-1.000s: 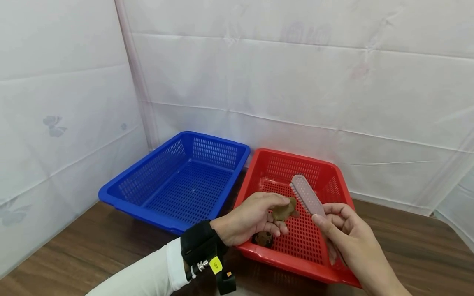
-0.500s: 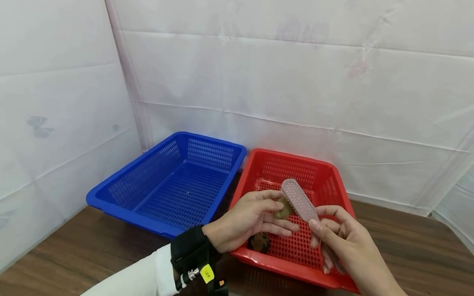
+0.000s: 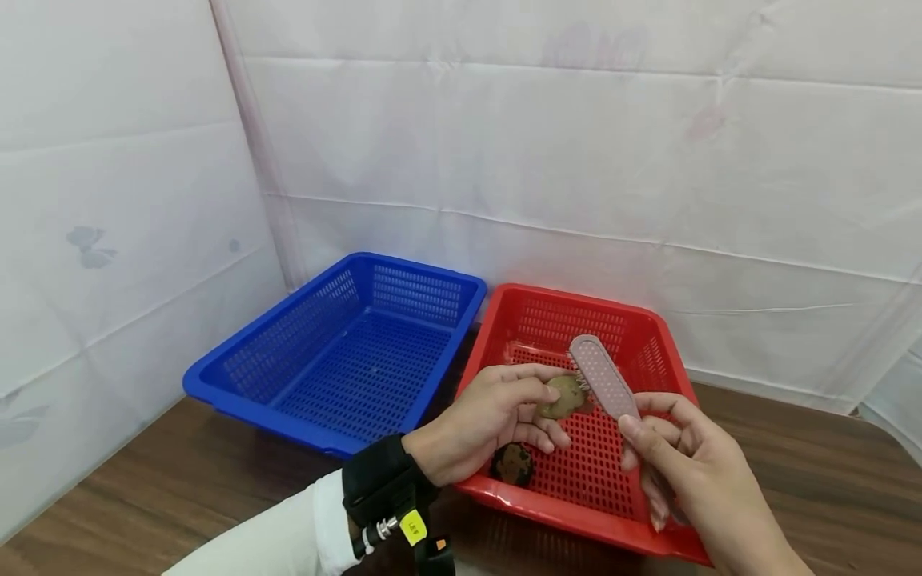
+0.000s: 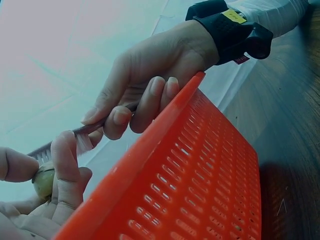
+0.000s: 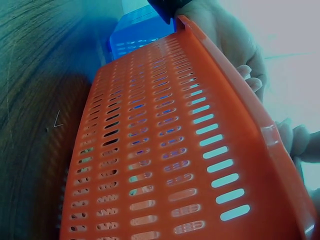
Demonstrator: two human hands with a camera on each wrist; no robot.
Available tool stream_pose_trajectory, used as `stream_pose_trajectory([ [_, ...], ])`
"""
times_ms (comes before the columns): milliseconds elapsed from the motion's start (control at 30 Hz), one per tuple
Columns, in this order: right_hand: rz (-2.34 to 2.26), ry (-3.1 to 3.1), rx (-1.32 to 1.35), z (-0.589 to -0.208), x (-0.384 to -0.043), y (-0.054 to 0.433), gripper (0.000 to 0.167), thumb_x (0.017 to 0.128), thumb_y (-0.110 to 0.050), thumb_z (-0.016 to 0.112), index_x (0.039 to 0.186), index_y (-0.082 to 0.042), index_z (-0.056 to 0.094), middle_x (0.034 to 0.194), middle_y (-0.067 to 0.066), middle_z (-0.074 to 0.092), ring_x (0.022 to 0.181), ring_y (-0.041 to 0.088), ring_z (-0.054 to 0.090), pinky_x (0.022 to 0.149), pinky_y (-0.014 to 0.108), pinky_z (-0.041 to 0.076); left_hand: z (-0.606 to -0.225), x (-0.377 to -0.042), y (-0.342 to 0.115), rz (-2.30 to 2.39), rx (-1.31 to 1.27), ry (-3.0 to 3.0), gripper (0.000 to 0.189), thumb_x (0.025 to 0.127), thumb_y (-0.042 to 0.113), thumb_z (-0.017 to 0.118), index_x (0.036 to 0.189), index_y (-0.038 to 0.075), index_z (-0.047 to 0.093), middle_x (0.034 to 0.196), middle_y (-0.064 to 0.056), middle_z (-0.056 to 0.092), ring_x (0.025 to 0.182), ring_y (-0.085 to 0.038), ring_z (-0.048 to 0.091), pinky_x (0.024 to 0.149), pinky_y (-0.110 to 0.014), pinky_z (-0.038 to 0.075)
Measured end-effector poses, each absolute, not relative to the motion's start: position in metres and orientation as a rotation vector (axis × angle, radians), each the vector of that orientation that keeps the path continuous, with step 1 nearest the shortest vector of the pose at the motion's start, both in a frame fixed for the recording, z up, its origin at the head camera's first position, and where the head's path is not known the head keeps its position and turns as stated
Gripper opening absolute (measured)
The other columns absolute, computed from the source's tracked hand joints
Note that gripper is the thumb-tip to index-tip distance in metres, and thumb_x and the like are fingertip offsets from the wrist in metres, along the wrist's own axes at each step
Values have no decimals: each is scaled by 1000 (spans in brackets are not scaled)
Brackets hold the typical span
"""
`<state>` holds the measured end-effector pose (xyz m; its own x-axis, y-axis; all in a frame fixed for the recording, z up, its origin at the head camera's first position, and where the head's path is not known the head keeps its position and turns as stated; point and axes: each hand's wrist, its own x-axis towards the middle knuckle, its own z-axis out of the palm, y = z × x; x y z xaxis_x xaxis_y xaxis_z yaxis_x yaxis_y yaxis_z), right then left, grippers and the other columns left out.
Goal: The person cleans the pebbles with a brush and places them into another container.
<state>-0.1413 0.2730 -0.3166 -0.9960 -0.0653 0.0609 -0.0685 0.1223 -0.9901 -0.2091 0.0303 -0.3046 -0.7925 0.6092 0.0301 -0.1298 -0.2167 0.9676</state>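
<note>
In the head view my left hand (image 3: 500, 410) pinches a small greenish-yellow potato (image 3: 562, 400) between thumb and fingers, over the red basket (image 3: 562, 515). My right hand (image 3: 687, 460) grips the handle of a pale pink brush (image 3: 603, 378), its bristles facing left, right at the potato's upper edge. Low inside the basket, beside its near left corner, lies a second potato (image 3: 513, 466), brown with black patches. The left wrist view gives the held potato (image 4: 44, 181) beneath the bristles. Basket wall hides much of both hands in the right wrist view.
A blue basket (image 3: 288, 426) with slotted sides stands left of the red one. Both rest on a dark wood-grain table (image 3: 144, 480). White sheeting (image 3: 576, 160) hangs behind and at the sides. The red basket's rim stands just below both hands.
The brush first moved left over the potato, then back up and right to its edge. The potato has turned in my left fingers, showing a lighter face.
</note>
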Motion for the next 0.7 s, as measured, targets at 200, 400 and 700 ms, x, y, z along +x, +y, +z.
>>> stream_pose_trajectory([
  [200,2091,-2309,225,-316,-140,273,30,110,-13,60,134,-2,47,80,14,65,43,26,46,35,39,46,-304,-209,30,2048,580,1566,43,106,10,54,147,-3,58,121,-19,71,82,-13,74,80,-28,62],
  [400,1969,-2403,173,-313,-140,270,34,108,-18,65,135,-3,51,86,19,68,44,27,49,36,38,45,-303,-210,29,2089,554,1589,43,105,8,57,147,-1,58,120,-18,71,79,-14,73,77,-27,62],
  [700,1997,-2304,152,-318,-140,271,30,108,-15,65,133,-5,54,86,15,71,45,25,48,36,37,46,-307,-211,29,2070,554,1617,43,106,13,57,147,2,61,107,-11,75,76,-12,72,71,-25,60],
])
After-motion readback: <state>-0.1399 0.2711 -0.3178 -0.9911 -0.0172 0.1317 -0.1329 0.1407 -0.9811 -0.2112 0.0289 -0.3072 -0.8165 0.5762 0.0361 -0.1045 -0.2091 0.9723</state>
